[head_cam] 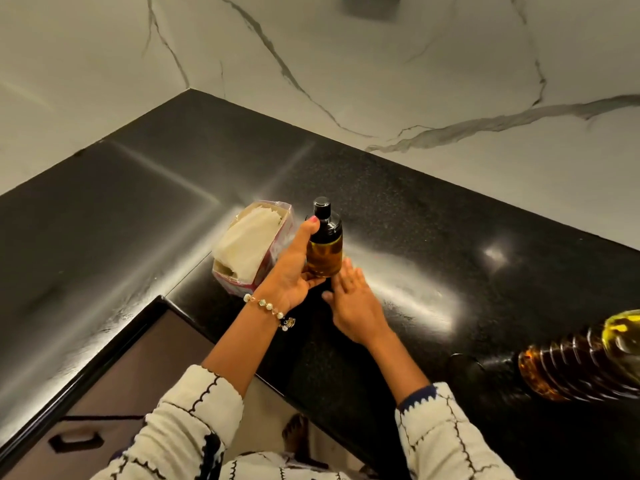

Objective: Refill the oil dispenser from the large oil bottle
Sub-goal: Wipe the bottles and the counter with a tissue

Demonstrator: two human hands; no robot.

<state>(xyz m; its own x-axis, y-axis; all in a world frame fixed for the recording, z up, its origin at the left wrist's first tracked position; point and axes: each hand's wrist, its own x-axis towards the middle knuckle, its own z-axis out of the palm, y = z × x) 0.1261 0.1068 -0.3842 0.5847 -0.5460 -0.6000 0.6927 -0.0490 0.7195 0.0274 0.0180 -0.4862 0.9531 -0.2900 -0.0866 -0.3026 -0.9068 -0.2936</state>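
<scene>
The oil dispenser stands upright on the black counter, cupped in the left hand, whose thumb reaches up to the dark shoulder under the black cap while the palm lies against the amber glass. It looks to be glass, part full of oil, so I would reckon it fairly heavy for its size, rigid, breakable if knocked over, and likely slick if any oil has run down the side; the straight body, low down, seems the safest place to hold it, not the narrow cap. The right hand lies just beside the dispenser's base, fingers straight and spread, holding nothing, its fingertips at or near the glass; I cannot tell whether they touch. Both forearms reach forward from patterned white sleeves, a bead bracelet on the left wrist. A pack of paper napkins sits just beyond the left hand. The large oil bottle is well off to the right of the right hand, ribbed and probably weighty.
</scene>
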